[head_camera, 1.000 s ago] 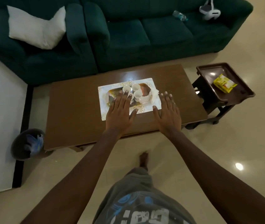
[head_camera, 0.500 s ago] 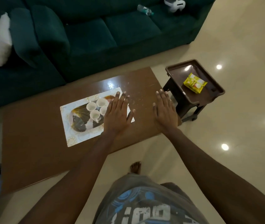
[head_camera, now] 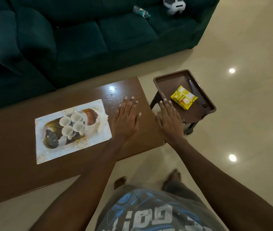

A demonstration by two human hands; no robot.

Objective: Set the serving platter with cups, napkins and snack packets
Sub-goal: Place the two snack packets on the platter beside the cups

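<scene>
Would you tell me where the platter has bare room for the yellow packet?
The platter is bare along its near edge and near-left corner. The four cups crowd the middle, with napkins at the right end. The yellow packet lies on the side table's tray.

Dim room; ceiling lights glare off the glossy floor point(head_camera: 249, 114) and the table's point(head_camera: 15, 164) far edge. Wide-angle bending at picture edges, slight softness.
</scene>
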